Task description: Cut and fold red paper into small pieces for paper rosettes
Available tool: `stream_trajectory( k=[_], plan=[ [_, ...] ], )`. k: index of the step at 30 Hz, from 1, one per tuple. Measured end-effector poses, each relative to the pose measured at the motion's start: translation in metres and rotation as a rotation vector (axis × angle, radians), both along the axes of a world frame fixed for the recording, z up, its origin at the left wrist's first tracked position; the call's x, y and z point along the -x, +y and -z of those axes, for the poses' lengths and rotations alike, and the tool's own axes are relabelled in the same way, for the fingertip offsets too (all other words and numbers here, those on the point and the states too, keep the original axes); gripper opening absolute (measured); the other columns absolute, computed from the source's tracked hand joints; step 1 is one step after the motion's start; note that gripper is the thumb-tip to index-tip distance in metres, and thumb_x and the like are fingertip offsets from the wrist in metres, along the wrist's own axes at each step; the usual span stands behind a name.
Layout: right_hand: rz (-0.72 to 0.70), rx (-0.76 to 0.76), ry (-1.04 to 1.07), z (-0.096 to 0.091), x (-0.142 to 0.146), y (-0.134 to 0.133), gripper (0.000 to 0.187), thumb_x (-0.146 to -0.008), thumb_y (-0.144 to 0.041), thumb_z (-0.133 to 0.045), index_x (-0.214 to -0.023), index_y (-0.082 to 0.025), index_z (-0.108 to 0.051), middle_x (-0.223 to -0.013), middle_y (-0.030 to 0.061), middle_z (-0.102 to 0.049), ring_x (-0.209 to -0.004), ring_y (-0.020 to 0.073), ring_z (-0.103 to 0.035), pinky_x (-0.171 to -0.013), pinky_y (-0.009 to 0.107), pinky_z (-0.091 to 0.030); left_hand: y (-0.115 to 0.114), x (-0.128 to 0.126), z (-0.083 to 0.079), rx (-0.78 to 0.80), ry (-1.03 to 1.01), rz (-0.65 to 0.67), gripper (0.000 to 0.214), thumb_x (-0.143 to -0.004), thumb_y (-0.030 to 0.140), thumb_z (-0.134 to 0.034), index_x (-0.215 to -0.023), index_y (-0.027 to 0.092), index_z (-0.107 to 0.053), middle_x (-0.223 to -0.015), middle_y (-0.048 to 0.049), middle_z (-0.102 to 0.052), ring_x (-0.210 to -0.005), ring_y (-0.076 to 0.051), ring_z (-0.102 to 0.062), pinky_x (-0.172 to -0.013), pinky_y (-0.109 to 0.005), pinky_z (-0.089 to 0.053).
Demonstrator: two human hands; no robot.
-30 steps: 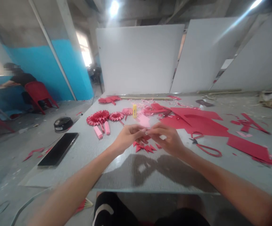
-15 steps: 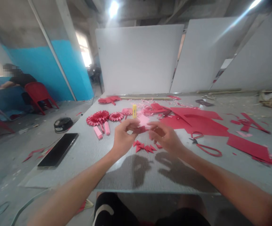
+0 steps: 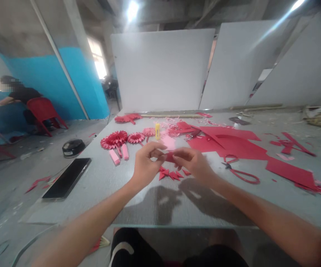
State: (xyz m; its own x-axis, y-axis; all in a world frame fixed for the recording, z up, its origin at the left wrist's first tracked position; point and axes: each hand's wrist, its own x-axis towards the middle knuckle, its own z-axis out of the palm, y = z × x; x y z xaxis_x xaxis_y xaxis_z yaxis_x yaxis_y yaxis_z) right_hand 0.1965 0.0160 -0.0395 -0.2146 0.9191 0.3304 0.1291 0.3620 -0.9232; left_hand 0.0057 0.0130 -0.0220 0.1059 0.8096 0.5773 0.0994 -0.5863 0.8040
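Note:
My left hand (image 3: 146, 163) and my right hand (image 3: 192, 163) meet above the table's middle, both pinching a small red paper piece (image 3: 169, 157) between their fingertips. Just below them several small folded red paper triangles (image 3: 173, 174) lie on the grey tabletop (image 3: 138, 200). Red-handled scissors (image 3: 239, 173) rest to the right of my right hand.
Red pleated paper rosettes (image 3: 115, 139), pink folded strips (image 3: 115, 157) and a yellow glue stick (image 3: 157, 131) lie beyond my hands. Red paper sheets (image 3: 232, 142) spread to the right. A black phone (image 3: 67, 177) lies at left. White boards (image 3: 163, 68) stand behind. A person sits far left.
My hands parted for a moment, the left keeping the red piece, and have come together on it again. The view has shifted slightly.

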Motion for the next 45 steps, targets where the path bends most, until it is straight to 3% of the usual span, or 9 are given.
stream_trajectory(
  k=[4,8,15,24,28,33,36,42,45],
  plan=[
    [0.059,-0.104,-0.055,0.002,-0.003,0.001,0.018,-0.087,-0.033,-0.067,-0.098,-0.02,-0.073,-0.082,0.0041,-0.074,-0.062,0.0158,-0.067,-0.059,0.029,-0.057,0.005,0.002,0.0,0.267,-0.013,0.036,0.037,-0.069,0.006,-0.068,-0.104,0.016,-0.071,-0.083,-0.0027,-0.071,-0.061,-0.009,-0.063,-0.059,-0.02,-0.05],
    [0.079,-0.28,-0.201,0.002,-0.005,0.0,0.018,-0.092,-0.03,-0.061,-0.103,-0.021,-0.073,-0.09,0.0061,-0.074,-0.074,0.0187,-0.07,-0.067,0.031,-0.057,0.004,0.001,-0.001,0.307,0.136,0.048,0.025,-0.071,0.01,-0.068,-0.095,0.014,-0.075,-0.063,-0.0001,-0.067,-0.055,-0.011,-0.061,-0.054,-0.021,-0.047],
    [0.09,-0.347,-0.312,-0.002,-0.002,-0.003,0.02,-0.094,-0.034,-0.06,-0.102,-0.019,-0.071,-0.089,0.0067,-0.076,-0.078,0.0197,-0.072,-0.069,0.029,-0.056,0.002,-0.003,0.002,0.377,0.001,0.129,0.013,-0.075,0.015,-0.068,-0.087,0.012,-0.071,-0.073,-0.0067,-0.074,-0.068,-0.019,-0.073,-0.063,-0.03,-0.061],
    [0.059,-0.326,-0.332,-0.004,-0.004,-0.003,0.017,-0.095,-0.034,-0.06,-0.096,-0.019,-0.069,-0.087,0.0052,-0.074,-0.074,0.0177,-0.069,-0.067,0.028,-0.052,0.001,-0.003,0.003,0.29,0.021,0.122,0.009,-0.08,0.016,-0.064,-0.088,0.015,-0.067,-0.07,-0.0028,-0.072,-0.07,-0.018,-0.073,-0.067,-0.029,-0.061],
    [0.04,-0.454,-0.485,-0.004,-0.007,-0.002,0.017,-0.097,-0.028,-0.054,-0.093,-0.019,-0.068,-0.083,0.0048,-0.07,-0.073,0.0165,-0.063,-0.065,0.026,-0.046,-0.001,-0.001,0.0,0.146,0.281,0.06,0.02,-0.081,0.014,-0.062,-0.099,0.016,-0.069,-0.076,-0.0033,-0.074,-0.069,-0.015,-0.07,-0.066,-0.025,-0.056],
    [-0.014,-0.572,-0.613,-0.007,-0.012,-0.002,0.016,-0.096,-0.022,-0.051,-0.093,-0.018,-0.067,-0.08,0.0046,-0.066,-0.068,0.0151,-0.057,-0.063,0.026,-0.04,-0.001,-0.001,0.001,0.029,0.461,0.05,0.008,-0.084,0.015,-0.063,-0.086,0.015,-0.071,-0.073,-0.0035,-0.072,-0.065,-0.013,-0.064,-0.062,-0.023,-0.049],
    [-0.025,-0.521,-0.54,-0.009,-0.011,-0.004,0.016,-0.095,-0.022,-0.052,-0.091,-0.018,-0.067,-0.082,0.0045,-0.067,-0.073,0.0158,-0.059,-0.067,0.027,-0.042,-0.001,-0.001,0.003,0.05,0.424,0.078,0.008,-0.084,0.015,-0.062,-0.085,0.015,-0.07,-0.073,-0.0035,-0.072,-0.067,-0.013,-0.065,-0.063,-0.024,-0.05],
    [-0.014,-0.145,-0.297,-0.012,-0.001,-0.009,0.022,-0.096,-0.031,-0.054,-0.084,-0.018,-0.066,-0.063,-0.0008,-0.063,-0.056,0.0128,-0.058,-0.056,0.024,-0.043,-0.004,-0.003,0.002,0.113,0.348,0.053,0.012,-0.089,0.022,-0.059,-0.087,0.014,-0.068,-0.07,-0.0045,-0.071,-0.063,-0.014,-0.067,-0.062,-0.024,-0.051],
    [-0.029,-0.058,-0.2,-0.011,0.0,-0.01,0.022,-0.095,-0.037,-0.055,-0.088,-0.019,-0.066,-0.062,-0.001,-0.065,-0.055,0.0131,-0.061,-0.052,0.023,-0.045,-0.004,-0.003,0.002,0.157,0.313,0.056,0.015,-0.091,0.027,-0.059,-0.089,0.014,-0.067,-0.069,-0.005,-0.071,-0.062,-0.015,-0.068,-0.061,-0.025,-0.052]
  ],
)
